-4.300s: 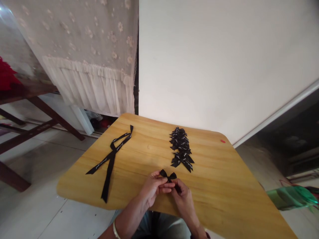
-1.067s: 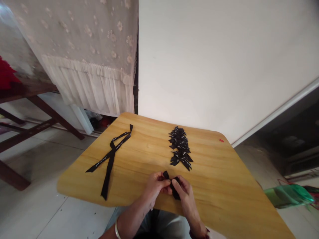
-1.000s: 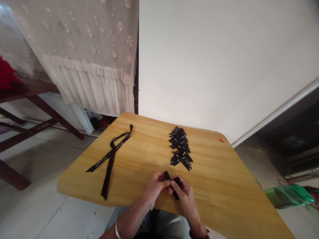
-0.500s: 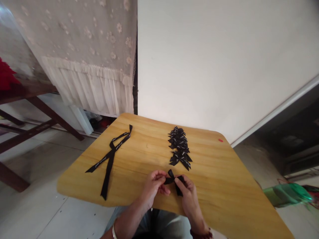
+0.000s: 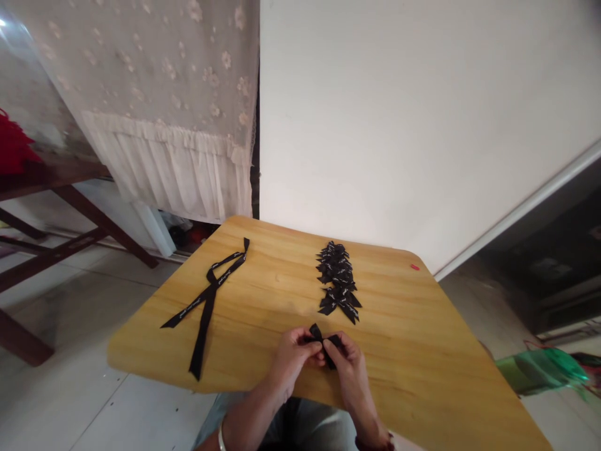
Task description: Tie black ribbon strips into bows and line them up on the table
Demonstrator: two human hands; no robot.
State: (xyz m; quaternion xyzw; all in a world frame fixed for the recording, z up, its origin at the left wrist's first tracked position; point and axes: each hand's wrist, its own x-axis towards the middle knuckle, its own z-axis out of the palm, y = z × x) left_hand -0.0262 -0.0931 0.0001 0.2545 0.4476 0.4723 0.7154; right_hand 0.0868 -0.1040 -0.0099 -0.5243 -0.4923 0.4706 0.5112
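Between my two hands, just above the near part of the wooden table (image 5: 277, 282), is a black ribbon bow (image 5: 315, 330) with one loop standing up. My left hand (image 5: 290, 358) pinches its left side between thumb and fingers. From the other side my right hand (image 5: 346, 363) grips it, the thumb close to the knot. Fingers partly hide the bow. Beyond the hands lies an overlapping row of finished-looking black bows (image 5: 339, 275) with white lettering. Loose black ribbon strips (image 5: 206, 307), also lettered, lie crossed on the left of the table.
A small red piece (image 5: 415, 267) lies near the far right corner. The table's far edge meets a white wall (image 5: 399, 125). A lace curtain (image 5: 169, 125) hangs at the left, by a dark wooden stool (image 5: 94, 219). Something green and translucent (image 5: 544, 369) is at the right.
My hands have drawn closer together on the bow. The left thumb has moved right, toward the knot, and the standing loop has shifted slightly left.
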